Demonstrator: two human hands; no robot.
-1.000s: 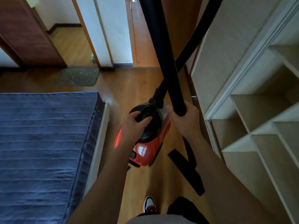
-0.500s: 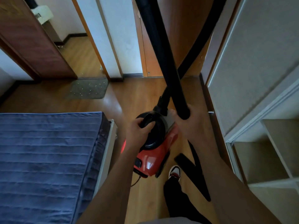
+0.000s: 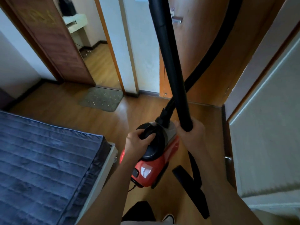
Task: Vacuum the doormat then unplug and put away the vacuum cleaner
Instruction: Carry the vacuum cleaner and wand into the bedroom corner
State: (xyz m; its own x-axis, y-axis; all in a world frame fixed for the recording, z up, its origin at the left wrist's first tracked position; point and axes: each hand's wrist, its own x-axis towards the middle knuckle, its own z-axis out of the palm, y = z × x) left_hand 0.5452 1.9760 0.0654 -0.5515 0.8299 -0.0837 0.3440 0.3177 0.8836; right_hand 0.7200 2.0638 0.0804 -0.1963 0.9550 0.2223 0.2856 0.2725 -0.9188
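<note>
Left hand [image 3: 137,143] on vacuum [image 3: 155,171] (doormat [image 3: 101,99] ahead)

Head camera looks steeply down, close above hands.

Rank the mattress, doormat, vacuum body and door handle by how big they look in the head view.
1. mattress
2. vacuum body, which looks bigger than the mat, likely only because it is nearer the camera
3. doormat
4. door handle
</note>
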